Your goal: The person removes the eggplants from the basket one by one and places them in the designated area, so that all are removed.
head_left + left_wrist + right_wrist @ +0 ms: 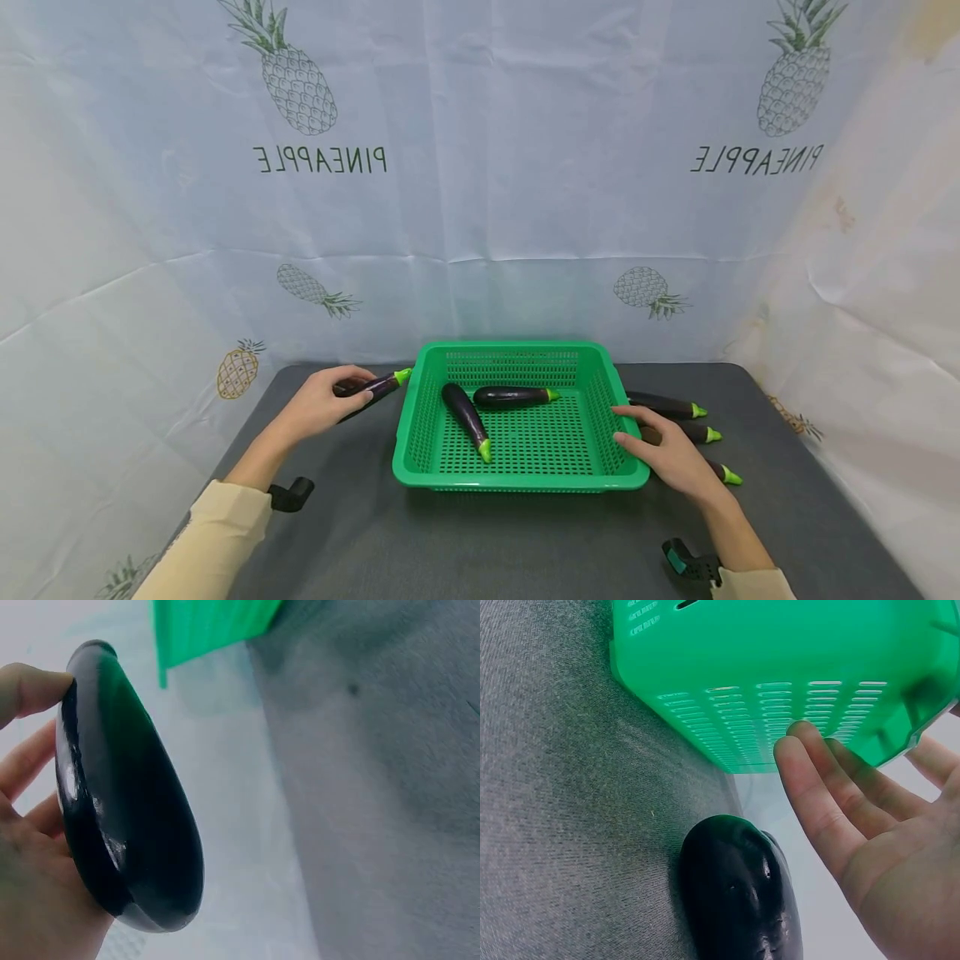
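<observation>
An eggplant (381, 387) with a bright green stem is in my left hand (318, 407), thumb and fingers around its dark body. Its stem end reaches the left rim of a green plastic basket (517, 482). Over the basket's right rim lie the thumb and a finger of my right hand (678, 458); its other fingers (810, 780) are against the slotted outer wall in the right wrist view, so the hand holds the rim. Inside the basket lie two eggplants, one slanted (463, 414) and one crosswise (513, 397).
Right of the basket, three more eggplants lie on the dark grey table (480, 550), at the back (667, 405), middle (697, 431) and front (724, 473), partly hidden by the basket and my right hand. A pineapple-print curtain (480, 183) hangs behind and at the sides.
</observation>
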Demonstrator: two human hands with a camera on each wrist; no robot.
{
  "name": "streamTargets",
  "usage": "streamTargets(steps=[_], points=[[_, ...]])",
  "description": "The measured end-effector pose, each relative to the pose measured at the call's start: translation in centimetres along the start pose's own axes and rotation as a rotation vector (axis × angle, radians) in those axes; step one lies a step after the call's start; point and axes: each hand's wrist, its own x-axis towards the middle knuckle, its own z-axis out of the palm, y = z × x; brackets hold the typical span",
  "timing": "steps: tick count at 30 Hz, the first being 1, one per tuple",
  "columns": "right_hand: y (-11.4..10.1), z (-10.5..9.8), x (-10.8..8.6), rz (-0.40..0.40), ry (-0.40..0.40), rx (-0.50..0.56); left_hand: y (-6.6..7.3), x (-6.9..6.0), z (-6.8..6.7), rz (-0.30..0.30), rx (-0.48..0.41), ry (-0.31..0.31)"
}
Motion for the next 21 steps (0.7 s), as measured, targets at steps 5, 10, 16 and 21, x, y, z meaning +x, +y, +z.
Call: streamTargets(steps=[5, 10, 16, 21], points=[[-0.1, 0.0, 0.0, 0.002, -0.001, 0.008, -1.5, 0.0, 0.1, -0.025, 0.013, 0.019], [-0.1, 0.1, 0.0, 0.010, -0.006, 0.014, -3.0, -0.1, 0.6, -0.056, 0.041, 0.018], [-0.1, 0.1, 0.1, 0.009, -0.003, 0.017, -4.5, 0.1, 1.7, -0.067, 0.031, -0.016], [-0.2, 0.1, -0.1, 0.009, 0.004, 0.017, -5.5, 0.4, 2.8, -0.070, 0.024, -0.046]])
